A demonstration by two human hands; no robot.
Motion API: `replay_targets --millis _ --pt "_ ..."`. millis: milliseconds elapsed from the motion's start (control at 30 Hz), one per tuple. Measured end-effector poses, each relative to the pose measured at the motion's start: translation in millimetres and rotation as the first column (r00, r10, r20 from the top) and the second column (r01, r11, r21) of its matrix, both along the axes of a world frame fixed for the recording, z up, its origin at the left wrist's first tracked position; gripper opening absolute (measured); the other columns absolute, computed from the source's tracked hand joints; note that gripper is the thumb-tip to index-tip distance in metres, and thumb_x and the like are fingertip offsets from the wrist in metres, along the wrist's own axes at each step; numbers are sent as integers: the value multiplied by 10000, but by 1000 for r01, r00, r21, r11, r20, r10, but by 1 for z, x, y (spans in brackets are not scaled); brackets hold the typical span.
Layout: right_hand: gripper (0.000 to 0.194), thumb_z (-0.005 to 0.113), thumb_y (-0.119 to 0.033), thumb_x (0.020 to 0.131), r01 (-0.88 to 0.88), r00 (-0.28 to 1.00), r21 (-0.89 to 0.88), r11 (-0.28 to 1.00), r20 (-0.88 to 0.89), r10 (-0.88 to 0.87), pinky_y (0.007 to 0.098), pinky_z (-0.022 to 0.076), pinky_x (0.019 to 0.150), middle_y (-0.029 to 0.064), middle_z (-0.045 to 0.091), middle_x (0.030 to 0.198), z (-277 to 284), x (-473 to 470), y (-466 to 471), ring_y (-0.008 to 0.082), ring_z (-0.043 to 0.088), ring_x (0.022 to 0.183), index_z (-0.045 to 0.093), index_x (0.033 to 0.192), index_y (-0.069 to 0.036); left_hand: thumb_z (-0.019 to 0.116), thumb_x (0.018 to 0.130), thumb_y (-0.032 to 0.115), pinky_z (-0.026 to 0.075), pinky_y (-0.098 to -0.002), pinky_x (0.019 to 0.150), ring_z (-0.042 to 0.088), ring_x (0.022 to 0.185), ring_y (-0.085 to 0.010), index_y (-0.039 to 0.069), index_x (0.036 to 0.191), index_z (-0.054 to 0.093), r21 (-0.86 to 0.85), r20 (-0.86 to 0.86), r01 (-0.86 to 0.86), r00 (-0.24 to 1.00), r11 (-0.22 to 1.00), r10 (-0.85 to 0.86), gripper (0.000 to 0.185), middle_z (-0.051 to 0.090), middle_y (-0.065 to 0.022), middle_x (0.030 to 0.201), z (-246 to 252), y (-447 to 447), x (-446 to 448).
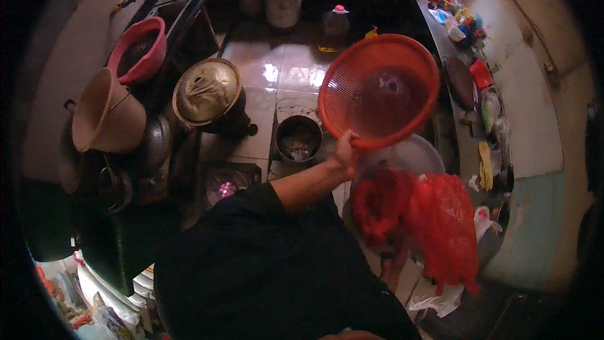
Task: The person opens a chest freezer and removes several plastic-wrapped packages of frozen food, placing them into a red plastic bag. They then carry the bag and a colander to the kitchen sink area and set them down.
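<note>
My left hand (348, 144) grips the near rim of a large red plastic colander (342, 97), which is held up and tilted so its inside shows. Something dim, perhaps only its base, shows at the colander's centre. Below it a wide metal basin (424, 153) stands partly covered by a red plastic bag (446, 217). The bag's bunched, dark-centred part lies over the basin, and the rest hangs down to the right. What looks like my right forearm (394, 267) reaches up to the bag; the hand there is too hidden and blurred to read.
A lidded pot (207, 89), a beige bucket (118, 118) and a pink basin (155, 52) stand left. A dark round pot (299, 139) is on the tiles. Behind are a gas cylinder (283, 4) and a plastic bottle (335, 26). A cluttered shelf (436, 33) runs along the right.
</note>
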State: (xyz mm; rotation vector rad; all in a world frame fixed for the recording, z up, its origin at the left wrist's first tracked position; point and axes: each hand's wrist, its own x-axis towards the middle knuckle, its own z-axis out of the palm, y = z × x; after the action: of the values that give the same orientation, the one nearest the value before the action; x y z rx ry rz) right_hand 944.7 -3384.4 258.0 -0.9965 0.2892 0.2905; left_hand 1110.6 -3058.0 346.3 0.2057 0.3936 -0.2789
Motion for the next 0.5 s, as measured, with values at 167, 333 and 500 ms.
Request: replay_targets --millis 167,333,500 --pt "504 571 -339 966 -159 987 -155 975 -57 152 388 483 979 109 582 1300 3 204 14 243 575 1163 491 1368 -45 399 872 408 487 -424 934 635 995 -309 -24 1203 605 91 -81 -140 986 986 148 583 678 -154 1112 -32 53 114" --pt "465 571 -209 946 -378 926 -33 925 -35 377 381 498 959 134 583 1280 13 374 87 245 605 1114 472 1360 -23 389 875 378 493 -411 936 645 989 -309 -27 1180 619 136 -34 -439 894 888 447 557 682 -166 1112 -43 126 189" --pt "560 587 -178 915 -548 835 105 830 14 550 426 479 1019 141 550 1358 8 489 162 276 582 1192 413 1428 -34 401 903 351 447 -443 1006 611 1071 -319 -10 1232 590 91 37 -666 745 740 666 524 668 -162 1160 -19 189 231"
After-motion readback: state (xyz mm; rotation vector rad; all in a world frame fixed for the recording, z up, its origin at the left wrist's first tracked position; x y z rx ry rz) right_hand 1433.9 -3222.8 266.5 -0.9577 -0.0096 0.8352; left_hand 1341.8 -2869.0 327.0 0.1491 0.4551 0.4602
